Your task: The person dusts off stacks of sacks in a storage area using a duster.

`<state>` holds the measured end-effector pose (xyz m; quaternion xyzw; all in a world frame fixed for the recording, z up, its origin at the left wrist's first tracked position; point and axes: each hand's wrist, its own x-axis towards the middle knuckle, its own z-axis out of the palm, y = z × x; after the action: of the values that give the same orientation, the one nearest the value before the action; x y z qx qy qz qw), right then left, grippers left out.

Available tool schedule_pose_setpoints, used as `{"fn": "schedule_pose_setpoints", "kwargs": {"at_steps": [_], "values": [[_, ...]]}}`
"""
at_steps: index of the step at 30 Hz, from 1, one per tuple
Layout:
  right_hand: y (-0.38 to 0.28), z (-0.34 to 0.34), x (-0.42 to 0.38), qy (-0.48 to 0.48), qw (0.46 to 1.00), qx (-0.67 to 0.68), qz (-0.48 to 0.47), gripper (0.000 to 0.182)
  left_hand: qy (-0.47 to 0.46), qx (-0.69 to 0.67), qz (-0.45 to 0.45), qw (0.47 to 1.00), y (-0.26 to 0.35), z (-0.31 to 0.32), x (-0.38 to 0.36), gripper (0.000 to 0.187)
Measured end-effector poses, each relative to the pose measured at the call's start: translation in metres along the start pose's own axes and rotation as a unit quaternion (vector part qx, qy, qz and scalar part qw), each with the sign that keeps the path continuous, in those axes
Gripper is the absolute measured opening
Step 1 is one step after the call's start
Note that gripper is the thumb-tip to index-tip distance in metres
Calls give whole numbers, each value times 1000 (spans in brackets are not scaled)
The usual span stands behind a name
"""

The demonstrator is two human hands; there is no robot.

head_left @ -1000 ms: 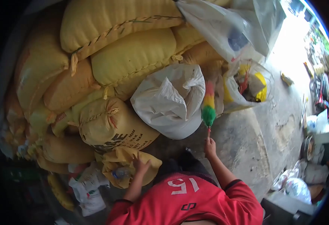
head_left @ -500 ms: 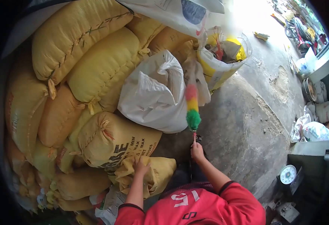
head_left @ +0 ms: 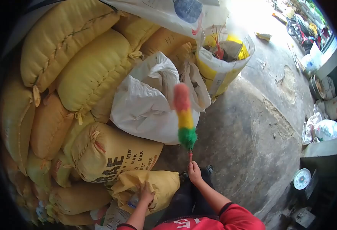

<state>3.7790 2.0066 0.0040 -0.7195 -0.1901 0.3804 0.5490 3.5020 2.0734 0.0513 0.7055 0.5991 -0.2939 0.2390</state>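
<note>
My right hand (head_left: 195,173) is closed around the thin red handle of a feather duster (head_left: 185,119), held upright in front of me. Its fluffy head runs from green through yellow to pinkish red. My left hand (head_left: 147,193) is at the crumpled mouth of a yellow sack (head_left: 166,184), its fingers curled on the sack's folds. Beside that hand, a clear, bluish plastic piece (head_left: 133,201) shows in the opening; what it is I cannot make out. A full, tied sack with black printing (head_left: 114,155) lies just beyond.
Stuffed yellow sacks (head_left: 93,71) are piled on the left. Ahead stand an open white sack (head_left: 137,111) and a yellow-white bag (head_left: 224,73) with things in it. A dial scale (head_left: 302,179) is at the right, by the concrete floor (head_left: 249,142).
The duster has swung left, and its blurred head now shows clear of the white bag's edge. My left hand has shifted down into the yellow sack's mouth, which gapes wider. My view has tilted.
</note>
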Motion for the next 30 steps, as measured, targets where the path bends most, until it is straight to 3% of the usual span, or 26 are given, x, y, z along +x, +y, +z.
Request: {"fn": "schedule_pose_setpoints", "kwargs": {"at_steps": [2, 4, 7, 11, 15, 17, 20, 21, 23, 24, 25, 27, 30], "values": [[17, 2, 6, -23, 998, -47, -23, 25, 43, -49, 23, 998, 14, -8, 5, 90], [56, -1, 21, -31, 984, -176, 13, 24, 171, -31, 94, 980, 43, -45, 14, 92], [63, -10, 51, -20, 978, -208, 7, 23, 272, 39, 168, 947, 82, -106, 39, 93], [74, -35, 57, -40, 981, -188, 1, 23, 385, 102, 331, 855, 136, -187, 84, 91], [102, -55, 39, -30, 957, -284, 59, 25, 392, 141, 454, 787, 181, -226, 131, 86], [118, -59, 25, -32, 922, -331, 198, 28, 383, 209, 475, 765, 192, -231, 155, 84], [196, -53, 18, -19, 910, -339, 240, 34, 382, 288, 493, 727, 201, -238, 180, 78], [218, -50, 22, -19, 908, -342, 242, 34, 393, 304, 491, 716, 202, -238, 185, 74], [248, -43, 29, -141, 854, -473, 168, 37, 408, 288, 493, 713, 202, -233, 191, 70], [176, -46, 29, -44, 914, -319, 246, 36, 424, 275, 496, 705, 202, -232, 194, 67], [146, -40, 31, -44, 914, -318, 249, 36, 422, 276, 499, 705, 203, -232, 198, 67], [120, -27, 34, 50, 970, -136, 196, 35, 413, 239, 512, 714, 202, -232, 203, 70], [111, 0, 50, 20, 982, -105, 156, 33, 410, 235, 517, 714, 201, -233, 207, 69]]}}
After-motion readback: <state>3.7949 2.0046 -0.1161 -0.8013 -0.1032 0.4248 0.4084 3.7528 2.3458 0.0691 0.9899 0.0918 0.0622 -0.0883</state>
